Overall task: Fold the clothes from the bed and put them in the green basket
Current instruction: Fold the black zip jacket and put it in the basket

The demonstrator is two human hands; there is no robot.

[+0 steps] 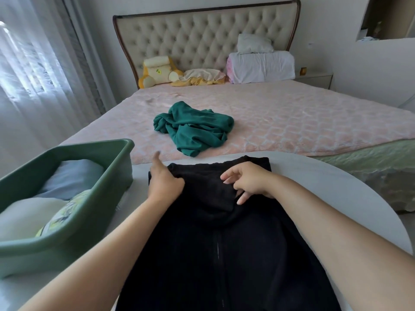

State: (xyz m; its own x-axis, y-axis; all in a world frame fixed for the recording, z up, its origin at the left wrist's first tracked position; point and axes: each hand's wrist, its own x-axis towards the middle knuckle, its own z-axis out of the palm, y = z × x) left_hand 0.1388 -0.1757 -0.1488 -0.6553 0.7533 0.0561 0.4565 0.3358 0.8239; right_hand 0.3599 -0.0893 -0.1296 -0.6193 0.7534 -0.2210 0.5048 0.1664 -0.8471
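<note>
Bedroom, sheer curtains (33, 75) on the left, a tufted headboard (202, 37) at the back, and a white round surface (325, 187) up close at the foot of the bed (292, 122). From the head view, a black garment (213, 243) with a zip down its middle lies spread on that surface. The left hand (165, 184) grips its top left edge, fingers curled over the cloth, thumb sticking up. The right hand (247, 182) rests on the fabric near the top, its fingers (228, 175) loose and apart, clamping nothing. The green basket (94, 212) sits at the left on the surface, just beside the garment, with folded clothes (71, 178) inside. On the pink bedcover, a teal garment (193, 129) lies crumpled, well apart from both hands.
</note>
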